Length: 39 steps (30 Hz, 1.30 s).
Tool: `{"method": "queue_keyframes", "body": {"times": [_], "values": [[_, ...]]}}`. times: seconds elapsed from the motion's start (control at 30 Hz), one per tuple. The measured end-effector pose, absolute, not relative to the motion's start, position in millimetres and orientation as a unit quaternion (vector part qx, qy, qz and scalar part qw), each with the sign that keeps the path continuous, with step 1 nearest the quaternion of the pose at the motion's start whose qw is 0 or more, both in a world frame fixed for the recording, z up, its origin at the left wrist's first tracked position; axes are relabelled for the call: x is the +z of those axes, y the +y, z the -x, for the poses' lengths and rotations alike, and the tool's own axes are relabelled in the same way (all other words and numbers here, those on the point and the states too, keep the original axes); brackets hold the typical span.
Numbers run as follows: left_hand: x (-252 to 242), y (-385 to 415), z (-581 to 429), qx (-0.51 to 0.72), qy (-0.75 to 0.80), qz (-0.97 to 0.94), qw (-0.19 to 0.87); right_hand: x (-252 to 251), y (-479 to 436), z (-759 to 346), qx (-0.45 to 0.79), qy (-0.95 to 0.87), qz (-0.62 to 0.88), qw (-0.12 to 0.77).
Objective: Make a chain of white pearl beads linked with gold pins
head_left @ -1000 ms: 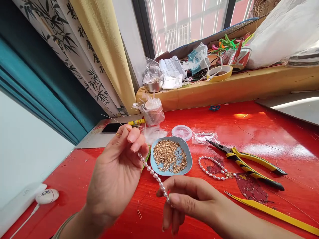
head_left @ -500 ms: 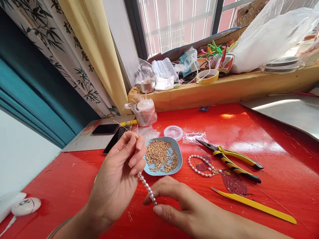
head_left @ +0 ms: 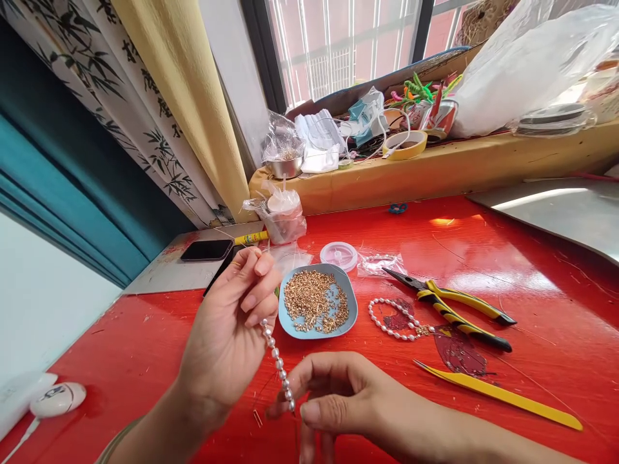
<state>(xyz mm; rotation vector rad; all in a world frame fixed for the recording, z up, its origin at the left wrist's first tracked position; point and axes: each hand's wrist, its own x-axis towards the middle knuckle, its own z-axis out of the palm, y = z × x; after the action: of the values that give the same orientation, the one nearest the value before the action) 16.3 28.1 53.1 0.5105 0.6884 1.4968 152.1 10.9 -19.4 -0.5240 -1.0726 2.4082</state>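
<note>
My left hand (head_left: 236, 316) is raised over the table with its fingertips closed on a strand of pearl beads (head_left: 277, 364). The strand hangs slantwise down from the curled fingers, and its upper end is hidden in them. My right hand (head_left: 343, 393) is beside the strand's lower end, thumb and fingers apart and bent, some fingers behind the beads. A thin thread seems to run on below the last bead. Behind the hands stands a blue dish (head_left: 354, 309) of small gold beads (head_left: 309, 296).
A finished-looking pearl bracelet (head_left: 374, 316), yellow-black pliers (head_left: 459, 316) and yellow tweezers (head_left: 503, 393) lie to the right. A round plastic lid (head_left: 338, 256), a phone (head_left: 207, 250) and a bagged cup (head_left: 284, 216) are farther back. The cluttered sill (head_left: 358, 187) bounds the table.
The strand has swung to hang more steeply, and more beads show below my left hand. My right thumb has come away from the strand's lower end, and its fingers have spread.
</note>
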Motion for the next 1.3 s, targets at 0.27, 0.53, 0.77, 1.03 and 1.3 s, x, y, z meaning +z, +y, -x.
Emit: {"method": "queue_keyframes", "body": {"times": [0.27, 0.53, 0.77, 1.03, 1.3], "values": [[51.4, 33.3, -13.1, 0.661, 0.297, -0.206, 0.658, -24.2, 11.6, -149.5, 0.893, -0.326, 0.175, 0.258], [53.7, 38.7, -4.4, 0.669, 0.283, -0.215, 0.652, -21.3, 10.9, -150.8, 0.898, -0.32, 0.163, 0.254], [56.2, 37.6, -1.7, 0.674, 0.281, -0.217, 0.647, -21.3, 10.6, -149.1, 0.898, -0.304, 0.169, 0.268], [54.8, 38.2, -2.2, 0.672, 0.29, -0.205, 0.65, -19.0, 10.6, -148.3, 0.867, -0.334, 0.225, 0.295], [52.5, 40.5, -3.2, 0.665, 0.291, -0.207, 0.656, -18.3, 11.5, -148.1, 0.852, -0.354, 0.25, 0.294]]}}
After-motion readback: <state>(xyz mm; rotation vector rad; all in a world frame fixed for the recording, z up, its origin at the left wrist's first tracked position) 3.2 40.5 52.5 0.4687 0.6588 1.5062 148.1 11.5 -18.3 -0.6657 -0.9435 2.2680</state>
